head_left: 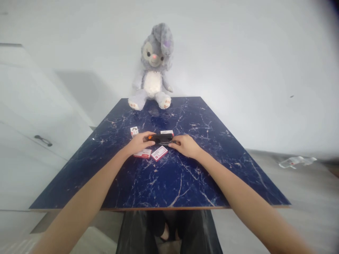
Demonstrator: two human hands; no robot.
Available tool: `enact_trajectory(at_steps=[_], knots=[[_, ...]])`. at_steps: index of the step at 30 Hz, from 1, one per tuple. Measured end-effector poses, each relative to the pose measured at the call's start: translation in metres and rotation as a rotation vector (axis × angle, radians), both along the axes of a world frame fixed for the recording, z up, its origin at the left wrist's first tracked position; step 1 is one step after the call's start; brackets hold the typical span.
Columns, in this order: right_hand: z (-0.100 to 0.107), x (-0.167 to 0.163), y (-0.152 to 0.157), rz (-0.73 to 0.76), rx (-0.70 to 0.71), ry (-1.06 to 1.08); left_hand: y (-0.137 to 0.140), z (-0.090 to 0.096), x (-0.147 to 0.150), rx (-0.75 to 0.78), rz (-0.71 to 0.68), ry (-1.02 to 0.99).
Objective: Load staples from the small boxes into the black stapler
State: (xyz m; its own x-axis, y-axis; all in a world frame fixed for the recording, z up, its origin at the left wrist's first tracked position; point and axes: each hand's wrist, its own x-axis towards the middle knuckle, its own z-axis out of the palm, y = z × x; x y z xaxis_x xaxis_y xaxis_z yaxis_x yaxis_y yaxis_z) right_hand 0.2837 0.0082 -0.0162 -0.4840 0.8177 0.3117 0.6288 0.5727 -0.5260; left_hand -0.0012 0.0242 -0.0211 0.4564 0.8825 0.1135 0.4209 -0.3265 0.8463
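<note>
A black stapler [160, 138] with an orange tip at its left end lies level between my two hands over the middle of the table. My left hand [140, 143] is closed around its left end, fingers on top and thumb below. At the other end, my right hand [185, 145] pinches the stapler low down. Just in front of it are a white box with a red border [159, 153] and a red-and-white box [143, 153], partly beneath my left hand. Another small white box [166, 132] shows behind the stapler. A small white box with a dark picture [134, 131] is behind my left hand.
The table [180, 187] has a dark blue marbled top. A grey plush rabbit [153, 70] sits at its far edge against the wall. White cabinet doors with a dark handle [43, 140] stand on the left. Clear plastic wrapping [296, 161] lies on the floor at right.
</note>
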Motion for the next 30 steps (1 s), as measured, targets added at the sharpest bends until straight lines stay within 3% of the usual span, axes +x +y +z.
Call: enact_trajectory(at_steps=[8,16,25,30], knots=[[0.001,0.008,0.002,0.033,-0.154,0.101,-0.008,0.008,0.000,0.020,0.021,0.050],[0.002,0.011,-0.006,-0.025,-0.045,0.133,-0.008,0.002,-0.001,0.039,0.021,0.036],[-0.001,0.043,-0.015,-0.209,-0.072,0.089,-0.005,0.000,-0.010,0.016,0.036,0.001],[-0.007,0.052,0.004,-0.404,-0.135,0.265,-0.001,-0.004,-0.011,0.011,0.064,-0.038]])
